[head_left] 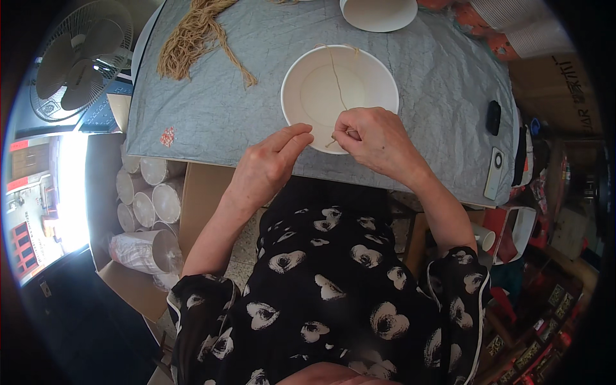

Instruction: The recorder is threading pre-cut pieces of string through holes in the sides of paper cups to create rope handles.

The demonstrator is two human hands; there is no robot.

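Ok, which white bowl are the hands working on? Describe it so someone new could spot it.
Start at the grey cloth-covered table. Near its front edge, centre, sits a white paper bowl, open side up, with both the left hand and right hand at its near rim. Unlike the second bowl at the far edge, a thin tan string runs across its inside.

left hand [273, 160]: fingers extended, loosely together | right hand [375, 138]: fingertips pinched shut

Right hand [375, 138] pinches string [335, 76] — over bowl [301, 70].
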